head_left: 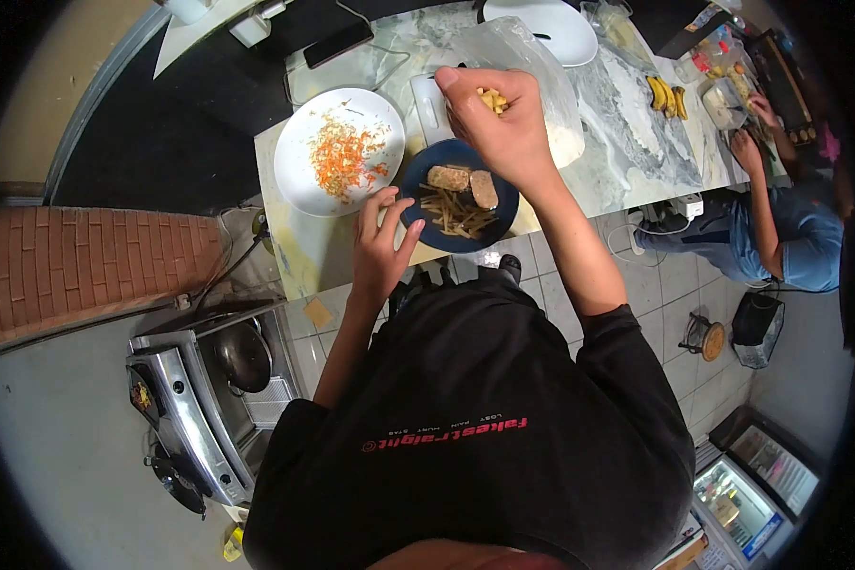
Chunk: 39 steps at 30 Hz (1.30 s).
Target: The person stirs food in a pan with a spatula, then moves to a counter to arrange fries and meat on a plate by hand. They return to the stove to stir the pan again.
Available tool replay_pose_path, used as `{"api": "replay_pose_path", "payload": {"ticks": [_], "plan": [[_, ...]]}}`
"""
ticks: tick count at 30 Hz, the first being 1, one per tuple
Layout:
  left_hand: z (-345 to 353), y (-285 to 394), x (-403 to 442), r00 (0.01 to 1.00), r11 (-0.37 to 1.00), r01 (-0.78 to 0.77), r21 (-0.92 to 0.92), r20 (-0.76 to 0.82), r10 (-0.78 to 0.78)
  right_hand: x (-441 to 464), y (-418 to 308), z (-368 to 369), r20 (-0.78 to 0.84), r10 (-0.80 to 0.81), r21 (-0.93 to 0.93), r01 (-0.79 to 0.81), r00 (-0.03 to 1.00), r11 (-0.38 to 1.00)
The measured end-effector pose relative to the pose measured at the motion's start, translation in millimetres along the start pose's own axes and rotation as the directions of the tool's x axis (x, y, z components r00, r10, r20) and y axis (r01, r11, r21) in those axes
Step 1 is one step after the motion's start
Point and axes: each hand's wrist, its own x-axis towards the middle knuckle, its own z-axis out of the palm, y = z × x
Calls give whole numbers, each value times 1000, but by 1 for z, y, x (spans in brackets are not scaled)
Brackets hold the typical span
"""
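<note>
My right hand (497, 123) is closed above the far edge of a dark blue bowl (418, 220), with small yellow pieces (492, 100) showing at its curled fingers. Two browned blocks (448, 179) and a heap of pale brown strips (461, 217) lie in the bowl. At the bowl's left side is my left hand (382, 239), fingers apart, its fingertips close to the rim. A white plate (294, 180) with shredded orange and pale bits (345, 157) sits to the left. Behind my right hand lies a clear plastic bag (565, 133), partly hidden.
A phone (338, 44) and cable lie at the back left, a white plate (565, 28) at the back. Bananas (670, 98) are further right. Another person (798, 233) works at the counter's right end. A stove (195, 408) stands at lower left.
</note>
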Motion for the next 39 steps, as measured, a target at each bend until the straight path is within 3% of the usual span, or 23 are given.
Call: {"api": "replay_pose_path", "payload": {"ticks": [20, 23, 25, 27, 28, 30, 31, 32, 35, 37, 39], "plan": [[-1, -2, 5, 1000, 998, -18, -62, -4, 17, 3, -8, -5, 41, 39, 37, -41, 998, 998], [-5, 0, 5, 1000, 999, -15, -52, -14, 15, -11, 30, -3, -29, 76, 79, -73, 997, 994], [-7, -1, 5, 1000, 998, -8, -65, -25, 7, -43, 115, 16, -36, -83, -154, 77, 996, 985], [-11, -3, 7, 999, 997, -6, -82, -38, 3, -69, 155, 13, 76, 348, -393, -293, 934, 872], [-14, -2, 8, 999, 997, 16, -77, -42, -19, -65, 153, 10, 70, 347, -404, -291, 935, 867], [-19, -9, 6, 998, 995, 37, -92, -43, -41, -53, 140, 5, -6, 130, -314, -126, 991, 941], [-22, -9, 2, 998, 994, 39, -100, -36, -43, -34, 110, 4, -47, -97, -290, 79, 994, 954], [-25, -11, 1, 999, 996, 40, -78, -24, -42, -21, 67, 2, -70, -62, -247, 43, 996, 968], [-34, -20, 0, 1000, 996, 31, -84, -4, -31, 5, -2, 0, -116, -173, 15, 176, 978, 984], [-42, -27, -4, 999, 993, 23, -114, 24, -21, 3, 8, -11, 4, -62, 174, 60, 998, 983], [-53, -32, -9, 999, 993, 15, -120, 31, -12, -29, 77, 25, -244, -89, -340, 1, 966, 941]]}}
